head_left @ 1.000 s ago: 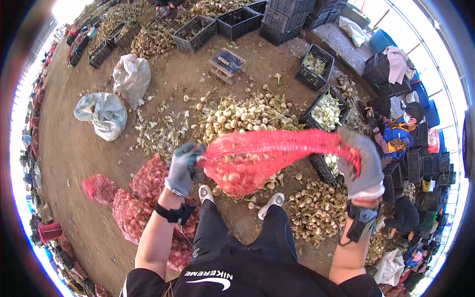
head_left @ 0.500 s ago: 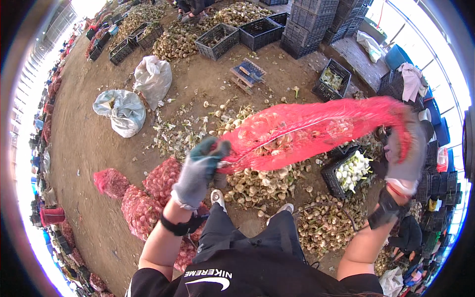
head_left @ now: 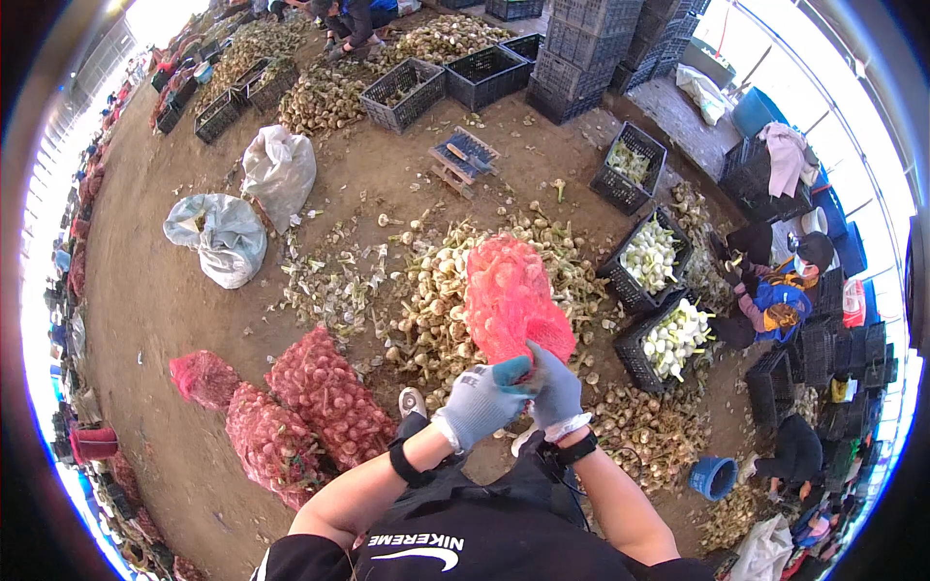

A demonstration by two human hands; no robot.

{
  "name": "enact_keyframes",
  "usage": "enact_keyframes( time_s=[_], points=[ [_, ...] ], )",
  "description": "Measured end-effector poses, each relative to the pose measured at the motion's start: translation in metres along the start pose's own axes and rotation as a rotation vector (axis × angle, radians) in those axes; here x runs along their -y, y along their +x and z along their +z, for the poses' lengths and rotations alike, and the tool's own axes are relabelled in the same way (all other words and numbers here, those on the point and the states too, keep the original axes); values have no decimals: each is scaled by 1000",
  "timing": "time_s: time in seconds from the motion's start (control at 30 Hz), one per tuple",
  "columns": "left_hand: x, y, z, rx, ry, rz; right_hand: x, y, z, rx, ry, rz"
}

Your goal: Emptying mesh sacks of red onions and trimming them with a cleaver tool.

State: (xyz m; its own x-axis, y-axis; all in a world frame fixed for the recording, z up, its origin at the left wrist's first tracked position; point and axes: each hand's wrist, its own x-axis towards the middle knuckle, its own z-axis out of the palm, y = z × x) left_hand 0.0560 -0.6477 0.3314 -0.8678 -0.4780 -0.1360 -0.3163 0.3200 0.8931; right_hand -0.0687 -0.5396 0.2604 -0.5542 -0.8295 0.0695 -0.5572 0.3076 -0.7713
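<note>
A red mesh bag (head_left: pixel 509 290) bulges with garlic bulbs, lying over the loose garlic pile (head_left: pixel 436 290) in front of me. Its gathered neck points toward my body. My left hand (head_left: pixel 484 399), in a grey glove with teal fingertips, is closed at that neck. Pressed up beside it, my right hand (head_left: pixel 554 389) in a grey glove also grips the gathered mesh. The fingers of both hands overlap there, so the exact hold on the neck is partly hidden.
Filled red mesh bags (head_left: pixel 276 436) lie at my left. Two white sacks (head_left: pixel 223 237) stand farther left. Black crates of peeled white garlic (head_left: pixel 675 341) sit to the right, near a co-worker (head_left: pixel 775 310). A small low stool (head_left: pixel 465 155) is ahead; a blue bucket (head_left: pixel 714 477) stands at lower right.
The mesh bag was stretched sideways between my spread hands. Now its filled end rests ahead of me, and both hands have come together at its neck, the right having moved far left.
</note>
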Motion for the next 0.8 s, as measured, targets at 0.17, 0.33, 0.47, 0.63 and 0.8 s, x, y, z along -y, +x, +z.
enact_keyframes(
  time_s=[0.17,0.33,0.47,0.63,0.8],
  points=[
    [-9,-49,-55,-141,-715,-328,-43,38,-5,-46,29,200],
    [43,-157,-102,-567,-675,-364,75,134,-72,-164,263,250],
    [65,-272,-112,-880,-758,-494,140,164,-75,-199,431,289],
    [83,-398,-85,-1150,-714,-826,170,164,-94,-358,523,157],
    [58,-394,-85,-1163,-715,-1001,194,185,-127,-443,246,-335]
  ],
)
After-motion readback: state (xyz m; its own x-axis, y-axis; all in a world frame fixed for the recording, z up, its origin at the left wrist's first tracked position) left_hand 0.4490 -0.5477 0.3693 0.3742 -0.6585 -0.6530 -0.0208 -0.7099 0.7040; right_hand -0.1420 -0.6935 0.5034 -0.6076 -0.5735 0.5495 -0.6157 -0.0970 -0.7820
